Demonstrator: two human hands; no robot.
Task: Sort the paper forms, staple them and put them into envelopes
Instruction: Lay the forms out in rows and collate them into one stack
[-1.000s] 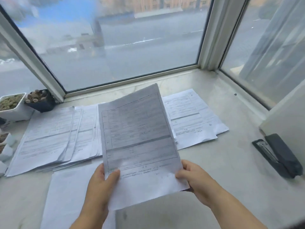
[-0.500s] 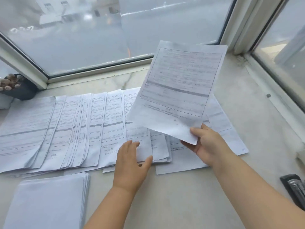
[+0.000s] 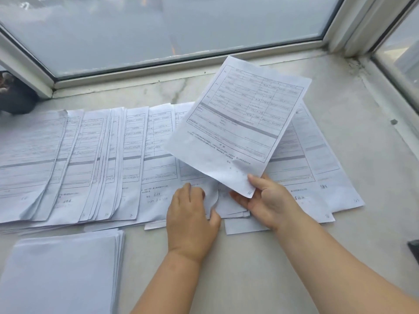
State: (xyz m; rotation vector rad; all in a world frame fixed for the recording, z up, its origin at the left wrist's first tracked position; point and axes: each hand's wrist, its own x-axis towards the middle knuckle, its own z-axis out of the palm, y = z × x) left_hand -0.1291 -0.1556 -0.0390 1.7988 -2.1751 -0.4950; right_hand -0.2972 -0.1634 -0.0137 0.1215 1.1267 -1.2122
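My right hand (image 3: 269,201) pinches the bottom corner of a printed paper form (image 3: 238,123) and holds it tilted above the row. Under it, many printed forms (image 3: 95,162) lie fanned and overlapping across the marble sill. My left hand (image 3: 191,219) curls its fingers round the lower edge of a form in the middle of the row (image 3: 212,196) and lifts that edge. A stack of blank white sheets (image 3: 63,273) lies at the front left; I cannot tell whether they are envelopes.
The window frame (image 3: 158,71) runs along the back and the right side of the marble sill (image 3: 340,234). A dark plant pot (image 3: 15,98) stands at the far left. The dark edge of the stapler (image 3: 413,248) shows at the right border.
The camera moved closer and lower. My right hand brought the held form down toward the row. My left hand went from hovering open to lifting the edge of a sheet.
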